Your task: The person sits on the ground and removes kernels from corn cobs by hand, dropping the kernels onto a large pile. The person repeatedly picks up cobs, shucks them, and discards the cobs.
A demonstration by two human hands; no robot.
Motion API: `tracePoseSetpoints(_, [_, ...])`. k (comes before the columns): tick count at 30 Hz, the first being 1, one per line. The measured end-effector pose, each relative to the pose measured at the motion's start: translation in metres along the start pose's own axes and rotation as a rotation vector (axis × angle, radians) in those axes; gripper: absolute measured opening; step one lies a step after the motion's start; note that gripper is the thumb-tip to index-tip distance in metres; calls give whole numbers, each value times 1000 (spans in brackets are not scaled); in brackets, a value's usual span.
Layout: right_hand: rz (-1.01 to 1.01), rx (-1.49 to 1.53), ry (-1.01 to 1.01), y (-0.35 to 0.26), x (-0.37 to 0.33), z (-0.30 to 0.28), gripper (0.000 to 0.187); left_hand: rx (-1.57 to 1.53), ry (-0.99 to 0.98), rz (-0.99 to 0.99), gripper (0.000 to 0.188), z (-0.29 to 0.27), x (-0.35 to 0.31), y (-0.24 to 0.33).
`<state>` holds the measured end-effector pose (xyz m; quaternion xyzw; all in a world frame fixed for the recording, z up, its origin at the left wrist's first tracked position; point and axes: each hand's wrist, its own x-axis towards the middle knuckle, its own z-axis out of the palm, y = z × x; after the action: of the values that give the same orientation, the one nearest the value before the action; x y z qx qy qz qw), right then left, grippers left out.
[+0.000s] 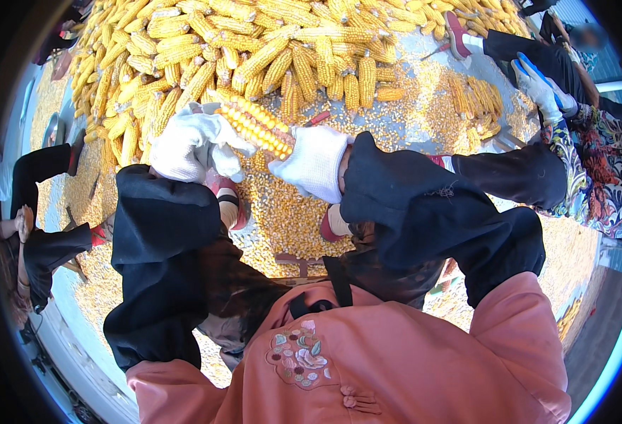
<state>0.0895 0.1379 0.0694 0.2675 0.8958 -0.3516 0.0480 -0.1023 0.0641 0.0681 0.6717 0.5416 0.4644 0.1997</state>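
Note:
A yellow ear of corn [253,126] is held up in front of me, with dark gaps running lengthwise between its kernel rows. My right hand [315,160], in a white knitted glove, is closed round its lower right end. On its other side my left hand [192,145], in a loose white glove, has bent fingers against the ear; part of its grip is hidden. Just above my right glove shows a small red handle [317,119]; I cannot tell whether that hand holds it. Loose kernels [276,219] cover the ground below, between my red shoes.
A large heap of corn ears [276,42] rises ahead. At the right sits a person in a patterned top [611,166], wearing white-and-blue gloves [541,85], near a smaller pile of cobs [477,102]. Another person's dark-trousered legs [42,173] are at the left.

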Motion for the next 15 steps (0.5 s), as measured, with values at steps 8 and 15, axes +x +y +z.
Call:
tracePoseSetpoints(8, [45,24,24,-4,-5,1,37,-913,63,-838,39,4,3,19])
tracePoseSetpoints(15, [-60,-264,185,10,-4,19,38,-692,177,-842,42,13,-2,11])
